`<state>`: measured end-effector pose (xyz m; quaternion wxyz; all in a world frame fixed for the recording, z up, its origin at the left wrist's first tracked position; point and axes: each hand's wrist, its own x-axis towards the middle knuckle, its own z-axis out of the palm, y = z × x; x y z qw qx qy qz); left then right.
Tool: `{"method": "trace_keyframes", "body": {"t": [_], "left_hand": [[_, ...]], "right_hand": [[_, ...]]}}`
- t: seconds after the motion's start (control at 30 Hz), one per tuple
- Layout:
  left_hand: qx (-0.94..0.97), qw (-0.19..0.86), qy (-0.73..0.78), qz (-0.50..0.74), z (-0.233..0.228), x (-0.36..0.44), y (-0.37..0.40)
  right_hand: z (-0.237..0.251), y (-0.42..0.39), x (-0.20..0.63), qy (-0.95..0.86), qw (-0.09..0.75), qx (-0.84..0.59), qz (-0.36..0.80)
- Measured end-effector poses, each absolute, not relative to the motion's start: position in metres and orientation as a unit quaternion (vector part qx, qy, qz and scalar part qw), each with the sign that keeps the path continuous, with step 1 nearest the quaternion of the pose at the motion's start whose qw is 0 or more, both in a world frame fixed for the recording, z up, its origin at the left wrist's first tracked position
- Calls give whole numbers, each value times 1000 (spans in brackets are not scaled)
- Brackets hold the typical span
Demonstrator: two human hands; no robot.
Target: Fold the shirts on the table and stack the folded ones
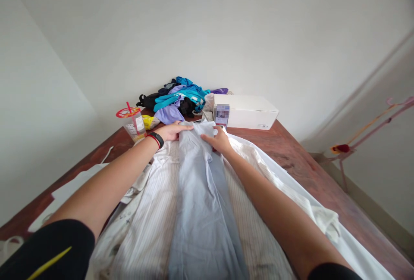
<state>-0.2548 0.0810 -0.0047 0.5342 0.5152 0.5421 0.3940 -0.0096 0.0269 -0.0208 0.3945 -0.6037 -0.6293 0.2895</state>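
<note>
A long, light blue-grey garment, which looks like a pair of trousers [199, 185] folded lengthwise, runs from the near edge of the view to the far part of the table. My left hand [171, 131] grips its far end on the left, thumb on top and the fingers partly hidden by the cloth. Opposite it, my right hand [218, 140] pinches the right side of that same end. The fabric bunches up between the hands. Beneath lies a white striped cloth [152, 198], spread wide, with wrinkles along its edges.
Behind my hands, a heap of clothes [181, 97] rests against the wall. A white box [247, 112] stands right of it, a plastic cup [134, 122] with a red straw to the left. Dark red wood tabletop [284, 155] shows at right. A pink rack [365, 142] stands beyond.
</note>
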Motion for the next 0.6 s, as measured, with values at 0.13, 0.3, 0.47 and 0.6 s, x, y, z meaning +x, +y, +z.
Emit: {"method": "trace_keyframes", "body": {"t": [0.13,0.3,0.47,0.6], "left_hand": [[510,476,592,404,-17,-246,72],[519,385,641,414,-15,-229,73],[560,286,659,413,1,-211,48],[776,125,534,312,3,-200,-6]], "right_hand": [[-6,27,-11,-631,333,-611,343],[24,-21,2,-669,250,-560,420],[27,-123,29,-735,109,-473,473],[9,-192,47,-741,100,-444,493]]}}
